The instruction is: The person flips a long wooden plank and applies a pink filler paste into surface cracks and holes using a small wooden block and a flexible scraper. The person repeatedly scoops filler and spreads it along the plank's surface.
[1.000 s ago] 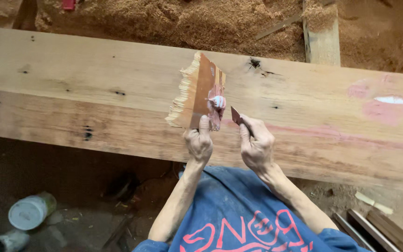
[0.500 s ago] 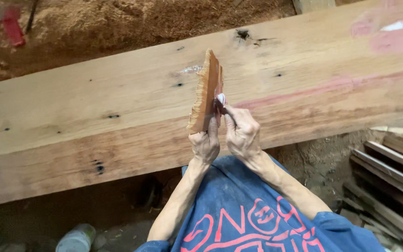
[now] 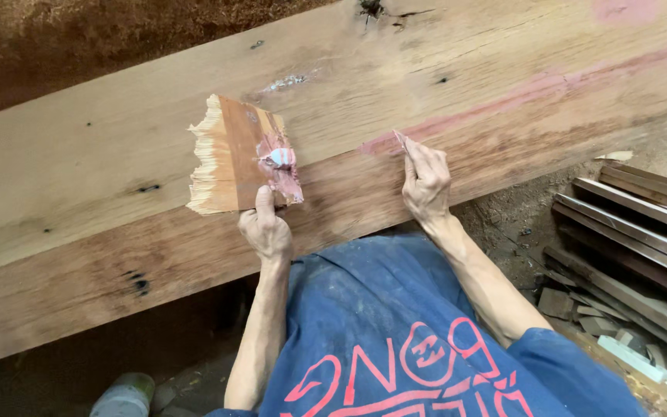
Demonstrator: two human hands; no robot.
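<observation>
From my seat I look down over the head camera at a big wooden beam (image 3: 117, 154) lying slantwise across the view, pale on top with a few dark knots and a long pink smear toward its right end. My left hand (image 3: 266, 230) is closed on the lower edge of a small wooden board (image 3: 233, 158), thumb up on its face; the board is splintered along its left edge and sits flat against the beam's top. On the board's right side I see a blob of pink paste (image 3: 279, 161), with a paler bit in the middle. My right hand (image 3: 426, 184) is well apart from the left, resting on the beam's near edge, fingers pinched tight around a small flat blade (image 3: 401, 140) whose tip touches the beam at the start of the pink smear. Below the hands is a blue shirt (image 3: 395, 324) with red print. At the right, a stack of wooden slats (image 3: 634, 224) lies on the ground.
</observation>
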